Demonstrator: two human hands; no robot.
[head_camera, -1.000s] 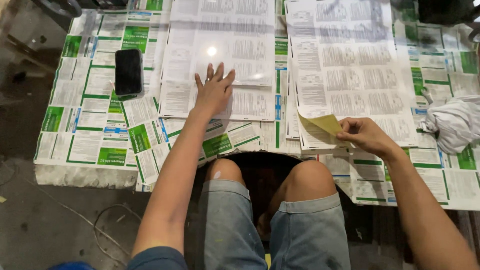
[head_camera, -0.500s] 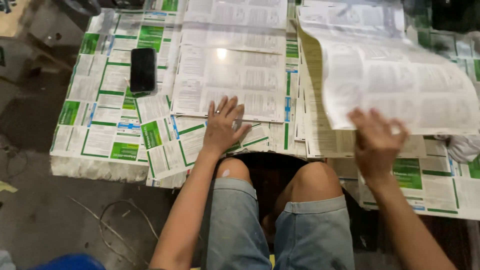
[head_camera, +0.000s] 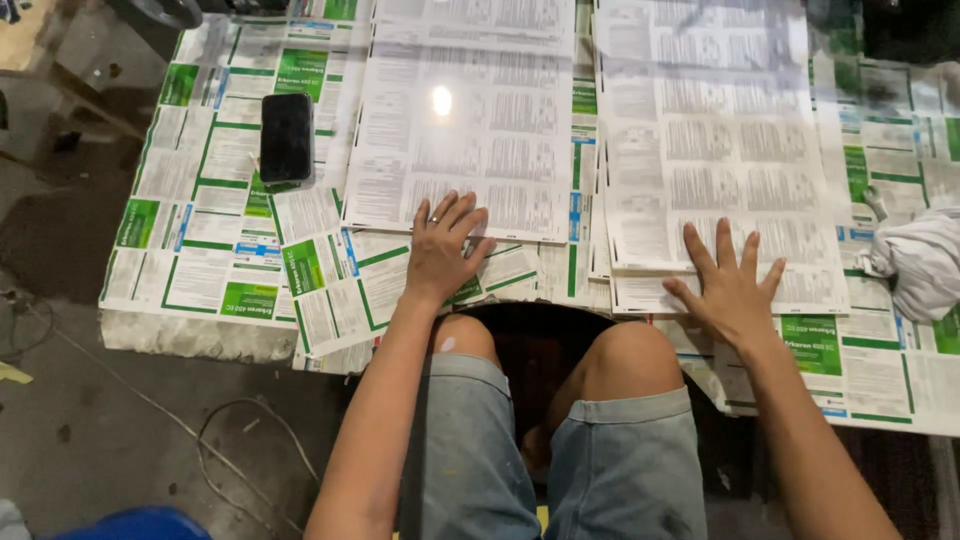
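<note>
Right stack: a pile of large white printed sheets (head_camera: 715, 150) is laid on the right half of the table; its near edge is pressed down; the top sheet is seen lying flat.
Right hand: the right hand (head_camera: 728, 285) is spread flat, palm down, 5 fingers fanned, on the near edge of the right stack; nothing is gripped.
Left stack: a second pile of white printed sheets (head_camera: 470, 110) is laid just beside the first, a narrow strip of table cover being left between the 2; a lamp glare is carried near its middle.
Left hand: the left hand (head_camera: 440, 250) is opened flat with fingers splayed on the near edge of the left stack; nothing is held; a ring is worn on 1 finger.
Table cover: the table (head_camera: 200, 250) is lined with green-and-white printed leaflets, overlapped and hung over the near edge.
Phone: a black phone (head_camera: 286, 137) is laid screen up, well apart to the left of the left stack.
Cloth: a white crumpled cloth (head_camera: 925, 262) is set at the right edge, near the right stack.
Technique, as judged: pressure is best applied evenly through flat palms; the top sheet is best smoothed outward from the near edge so that corners are aligned and no crease is trapped.
</note>
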